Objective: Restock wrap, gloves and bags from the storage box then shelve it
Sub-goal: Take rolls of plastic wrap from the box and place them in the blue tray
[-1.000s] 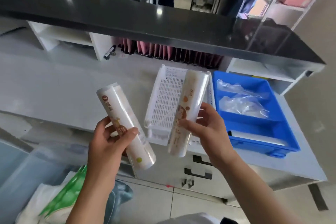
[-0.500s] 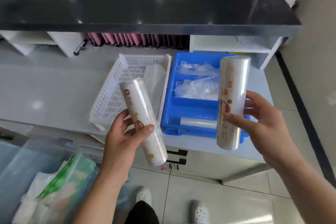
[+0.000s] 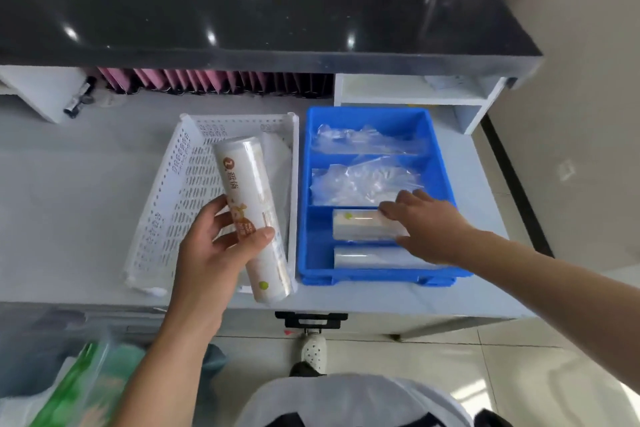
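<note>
My left hand [image 3: 214, 253] grips a roll of wrap [image 3: 242, 191] around its middle, tilted upright over the white perforated basket [image 3: 173, 198]. My right hand [image 3: 426, 225] reaches into the front compartment of the blue bin [image 3: 304, 184]. There it lies over the right end of a second wrap roll [image 3: 360, 225], fingers on top and thumb along the near side. This roll lies flat in the bin. A third roll [image 3: 367, 256] lies just in front of it. Clear plastic bags or gloves [image 3: 360, 180] fill the bin's two rear compartments.
The basket and bin stand side by side on a grey counter [image 3: 69, 201] under a black upper shelf [image 3: 277, 10]. A clear storage box [image 3: 41, 357] with green and white packs sits low at my left. White cubbies [image 3: 408, 90] stand behind the bin.
My right hand has lowered its roll from upright in the air down flat into the blue bin's front compartment. My left hand moved its roll a little up and right, above the basket.
</note>
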Demonstrator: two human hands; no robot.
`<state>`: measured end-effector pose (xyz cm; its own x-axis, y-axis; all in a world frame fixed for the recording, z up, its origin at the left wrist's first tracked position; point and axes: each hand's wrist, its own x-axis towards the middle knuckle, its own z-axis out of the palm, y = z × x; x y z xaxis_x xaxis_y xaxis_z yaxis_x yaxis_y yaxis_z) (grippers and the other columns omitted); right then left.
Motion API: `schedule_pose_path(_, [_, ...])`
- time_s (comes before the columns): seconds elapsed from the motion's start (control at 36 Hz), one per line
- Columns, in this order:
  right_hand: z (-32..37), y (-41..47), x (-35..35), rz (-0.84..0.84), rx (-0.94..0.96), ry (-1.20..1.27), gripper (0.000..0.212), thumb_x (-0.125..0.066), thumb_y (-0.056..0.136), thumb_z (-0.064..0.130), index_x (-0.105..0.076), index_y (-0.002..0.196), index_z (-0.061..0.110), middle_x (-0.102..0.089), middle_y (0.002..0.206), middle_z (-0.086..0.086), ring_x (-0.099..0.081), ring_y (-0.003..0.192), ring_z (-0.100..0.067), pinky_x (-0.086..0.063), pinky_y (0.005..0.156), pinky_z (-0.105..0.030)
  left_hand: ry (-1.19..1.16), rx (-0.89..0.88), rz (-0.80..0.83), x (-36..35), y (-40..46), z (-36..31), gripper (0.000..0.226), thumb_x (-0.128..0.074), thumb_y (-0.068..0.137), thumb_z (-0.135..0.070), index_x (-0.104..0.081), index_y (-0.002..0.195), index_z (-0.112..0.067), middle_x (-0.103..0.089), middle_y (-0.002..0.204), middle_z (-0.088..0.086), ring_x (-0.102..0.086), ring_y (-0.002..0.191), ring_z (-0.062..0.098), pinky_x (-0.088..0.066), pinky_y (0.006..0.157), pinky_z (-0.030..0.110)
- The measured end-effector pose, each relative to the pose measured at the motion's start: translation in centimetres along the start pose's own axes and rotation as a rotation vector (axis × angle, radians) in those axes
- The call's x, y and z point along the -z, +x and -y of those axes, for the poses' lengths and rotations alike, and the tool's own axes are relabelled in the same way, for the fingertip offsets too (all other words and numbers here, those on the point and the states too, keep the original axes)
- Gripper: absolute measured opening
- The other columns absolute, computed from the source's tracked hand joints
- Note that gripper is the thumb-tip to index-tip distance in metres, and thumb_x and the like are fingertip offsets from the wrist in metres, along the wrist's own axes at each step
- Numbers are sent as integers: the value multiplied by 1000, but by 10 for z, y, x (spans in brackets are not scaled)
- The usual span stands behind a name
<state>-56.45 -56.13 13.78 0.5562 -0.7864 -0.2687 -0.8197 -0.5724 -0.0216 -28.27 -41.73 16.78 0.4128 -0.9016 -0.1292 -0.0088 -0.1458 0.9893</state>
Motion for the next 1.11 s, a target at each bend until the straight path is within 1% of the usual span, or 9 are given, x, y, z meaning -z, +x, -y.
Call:
schedule_pose_path(0.11, [-2,11,-11,109,-18,16,52,-61,91,30,-42,139,32,-51,130,0,-48,121,-25,-49,90,-43,50,-36,56,6,19,4,58,-84,73,-23,-59,122,-42,-70,115,-14,-69,101,8,-52,82,32])
schedule_pose_path(0.44, [-21,6,-25,37,-62,194,48,-57,96,25,-48,140,41,-57,134,9,-56,119,-18,-46,96,-32,162,-71,100,-5,48,5,64,-83,73,-26,-55,127,-45,-68,116,-21,-67,100,-1,-50,78,26])
schedule_pose_path(0.53, [-28,0,-23,-63,-89,327,40,-61,93,29,-58,132,36,-61,131,11,-58,115,-16,-46,94,-28,239,-101,149,-17,53,-3,63,-83,73,-26,-55,126,-47,-67,115,-24,-66,99,-3,-52,73,21])
schedule_pose_path(0.61, [-42,-16,-17,-277,-231,637,33,-66,90,26,-65,123,31,-66,122,10,-61,102,-10,-46,90,-24,343,-128,243,-35,58,-14,65,-84,73,-22,-55,121,-53,-66,112,-27,-65,97,-5,-53,67,13])
schedule_pose_path(0.69, [-55,-42,-16,-470,-376,1031,23,-68,89,17,-70,104,35,-71,108,15,-66,96,-4,-53,85,-24,486,-124,373,-64,64,-22,67,-86,70,-26,-54,121,-55,-65,108,-27,-64,93,-5,-52,69,17])
schedule_pose_path(0.78, [-60,-72,-25,-593,-513,1232,20,-66,89,17,-72,98,34,-73,101,17,-67,95,1,-49,77,-19,698,-166,501,-99,67,-24,68,-85,70,-34,-48,122,-56,-62,106,-25,-63,90,-2,-54,75,23])
schedule_pose_path(0.86, [-61,-94,-38,-636,-583,1310,22,-65,90,15,-73,100,33,-73,104,18,-67,99,-1,-47,81,-23,927,-258,616,-137,65,-16,68,-78,71,-36,-42,127,-52,-60,109,-18,-63,96,11,-53,80,35])
schedule_pose_path(0.94, [-62,-108,-43,-628,-625,1335,22,-66,90,12,-73,98,32,-74,103,17,-67,98,-2,-46,79,-22,1119,-343,713,-167,64,-1,62,-73,75,-33,-47,129,-47,-59,118,-16,-59,106,15,-49,79,33])
schedule_pose_path(1.11, [-68,-123,-43,-628,-632,1348,20,-65,91,11,-73,100,27,-73,101,17,-67,97,-2,-48,71,-6,1242,-363,776,-190,60,22,64,-70,81,-31,-45,138,-43,-58,124,-12,-54,116,19,-47,87,34])
